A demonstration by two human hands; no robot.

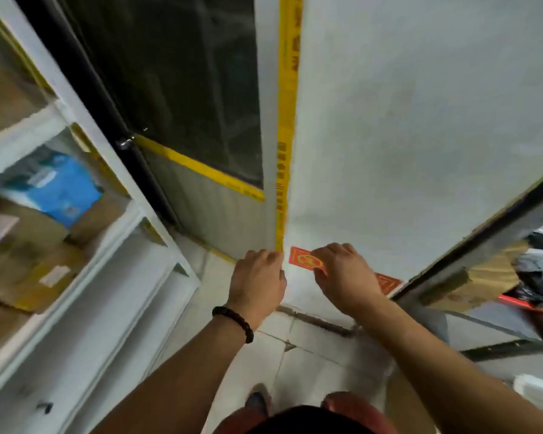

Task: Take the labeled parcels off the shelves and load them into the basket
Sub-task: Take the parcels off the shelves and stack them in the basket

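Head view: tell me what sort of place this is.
Probably a parcel storeroom or pickup point: white-framed shelves hold brown cardboard boxes with white paper labels and a blue plastic-wrapped parcel, beside a white wall edged with yellow tape.

On my feed I count two hands at six o'clock, left hand point(257, 277) and right hand point(342, 274); one bracelet point(234, 322); two red stickers point(304, 260) at five; one blue parcel point(63, 186) at nine.
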